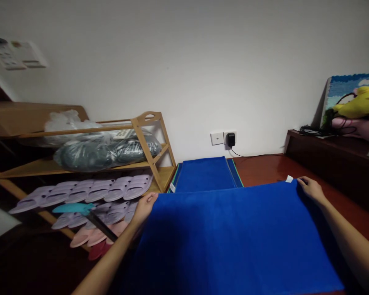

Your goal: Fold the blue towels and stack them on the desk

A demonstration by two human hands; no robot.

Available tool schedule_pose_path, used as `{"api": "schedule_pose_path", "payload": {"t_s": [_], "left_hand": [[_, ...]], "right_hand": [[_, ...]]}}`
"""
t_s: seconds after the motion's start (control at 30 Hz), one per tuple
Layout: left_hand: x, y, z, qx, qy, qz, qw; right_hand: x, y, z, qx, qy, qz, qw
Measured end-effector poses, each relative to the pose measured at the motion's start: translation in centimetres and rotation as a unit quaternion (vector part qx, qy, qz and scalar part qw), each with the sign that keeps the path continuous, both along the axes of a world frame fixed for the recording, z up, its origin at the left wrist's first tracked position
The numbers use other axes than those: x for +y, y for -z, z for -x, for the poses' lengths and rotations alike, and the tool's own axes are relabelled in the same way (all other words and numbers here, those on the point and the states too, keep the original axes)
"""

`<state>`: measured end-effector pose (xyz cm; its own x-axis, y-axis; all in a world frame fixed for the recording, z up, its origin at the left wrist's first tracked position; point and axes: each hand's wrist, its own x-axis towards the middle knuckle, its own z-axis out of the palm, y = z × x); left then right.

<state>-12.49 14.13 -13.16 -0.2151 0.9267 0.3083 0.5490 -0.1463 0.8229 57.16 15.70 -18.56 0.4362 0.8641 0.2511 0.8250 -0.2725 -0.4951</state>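
Note:
A large blue cloth (233,233), possibly a towel, is stretched out between my two hands. My left hand (146,207) pinches its far left corner. At the far right corner, my right hand (310,188) grips the edge near a small white label (289,179). Beyond the cloth lies a stack of folded blue cloths (204,174) on a red-brown wooden surface (261,168), the top one with a white tag (172,187) at its left. The near part of the stack is hidden behind the held cloth.
On the left, a wooden rack (147,119) holds several lilac slippers (101,190), plastic-wrapped bundles (107,149) and a cardboard box (33,116). A turquoise-headed tool (74,208) leans before it. A black plug (231,139) with a cord sits in the wall. Plush toys (361,104) lie on the right ledge.

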Motion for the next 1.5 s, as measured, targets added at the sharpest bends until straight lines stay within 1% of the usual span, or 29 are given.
{"api": "schedule_pose_path", "payload": {"t_s": [0.13, 0.23, 0.27, 0.33, 0.4, 0.43, 0.5, 0.57, 0.6, 0.67, 0.73, 0.77, 0.87, 0.9, 0.93, 1.0, 1.03, 1.07, 1.1, 1.2, 1.27, 1.33, 1.4, 1.43, 1.5], "left_hand": [[0.2, 0.6, 0.4, 0.089, -0.007, 0.029, 0.996], [0.3, 0.7, 0.8, 0.151, -0.022, 0.062, 0.986], [0.3, 0.7, 0.9, 0.175, -0.032, 0.056, 0.982], [0.0, 0.7, 0.8, 0.235, -0.059, -0.001, 0.970], [-0.6, 1.0, 0.3, 0.297, -0.063, -0.080, 0.949], [-1.0, 1.4, 0.0, 0.323, -0.047, -0.109, 0.939], [-1.8, 2.3, -0.7, 0.364, 0.016, -0.124, 0.923], [-2.5, 3.4, -1.3, 0.389, 0.078, -0.093, 0.913], [-2.7, 3.9, -1.4, 0.396, 0.098, -0.066, 0.911], [-3.0, 4.5, -1.5, 0.402, 0.113, -0.004, 0.909], [-3.1, 4.5, -1.5, 0.401, 0.112, 0.039, 0.908], [-3.2, 4.3, -1.5, 0.401, 0.109, 0.050, 0.908], [-3.8, 3.3, -1.8, 0.414, 0.092, 0.040, 0.905], [-4.1, 3.0, -2.0, 0.420, 0.090, 0.029, 0.902], [-4.4, 2.8, -2.3, 0.427, 0.093, 0.017, 0.899], [-5.2, 2.7, -2.7, 0.437, 0.114, -0.001, 0.892], [-5.5, 2.8, -2.8, 0.439, 0.123, -0.002, 0.890], [-5.7, 2.9, -2.9, 0.440, 0.127, 0.002, 0.889], [-5.8, 3.2, -2.9, 0.440, 0.128, 0.010, 0.889], [-5.6, 3.8, -2.8, 0.442, 0.124, 0.025, 0.888], [-5.5, 3.7, -2.8, 0.445, 0.117, 0.012, 0.888], [-6.3, 3.1, -3.1, 0.453, 0.100, -0.012, 0.886], [-8.4, 2.1, -3.6, 0.466, 0.105, -0.035, 0.878], [-9.9, 1.7, -3.7, 0.473, 0.125, -0.042, 0.871], [-13.3, 1.2, -3.9, 0.482, 0.168, -0.049, 0.859]], "right_hand": [[-0.1, 0.6, 0.5, -0.052, -0.002, 0.036, 0.998], [-0.5, 0.4, 1.4, -0.102, 0.005, 0.053, 0.993], [-0.7, 0.3, 1.8, -0.130, 0.013, 0.059, 0.990], [-1.0, -0.1, 2.5, -0.195, 0.046, 0.068, 0.977], [-1.2, -0.3, 3.0, -0.253, 0.084, 0.067, 0.961], [-1.3, -0.3, 3.1, -0.268, 0.093, 0.065, 0.957], [-1.3, -0.2, 3.0, -0.272, 0.093, 0.071, 0.955], [-1.2, 0.0, 2.6, -0.238, 0.084, 0.096, 0.963], [-1.1, 0.1, 2.4, -0.217, 0.079, 0.106, 0.967], [-0.9, 0.4, 1.9, -0.192, 0.060, 0.105, 0.974], [-0.8, 0.5, 1.6, -0.187, 0.036, 0.089, 0.978], [-0.8, 0.5, 1.5, -0.186, 0.030, 0.084, 0.979], [-1.0, 0.1, 1.9, -0.188, 0.052, 0.063, 0.979], [-1.2, 0.0, 2.3, -0.192, 0.044, 0.046, 0.979], [-1.4, -0.1, 2.8, -0.193, 0.015, 0.027, 0.981], [-1.8, -0.1, 4.0, -0.178, -0.095, 0.010, 0.979], [-2.0, 0.0, 4.5, -0.164, -0.153, 0.020, 0.974], [-2.2, 0.3, 5.0, -0.150, -0.192, 0.041, 0.969], [-2.3, 0.6, 5.3, -0.140, -0.211, 0.066, 0.965], [-2.4, 1.5, 5.4, -0.130, -0.215, 0.117, 0.961], [-2.5, 1.4, 5.4, -0.138, -0.213, 0.108, 0.961], [-3.3, 0.5, 6.3, -0.155, -0.198, 0.072, 0.965], [-5.6, -1.1, 8.5, -0.164, -0.197, 0.035, 0.966], [-7.4, -1.9, 10.2, -0.162, -0.218, 0.029, 0.962], [-12.0, -3.4, 14.3, -0.152, -0.293, 0.028, 0.944]]}}
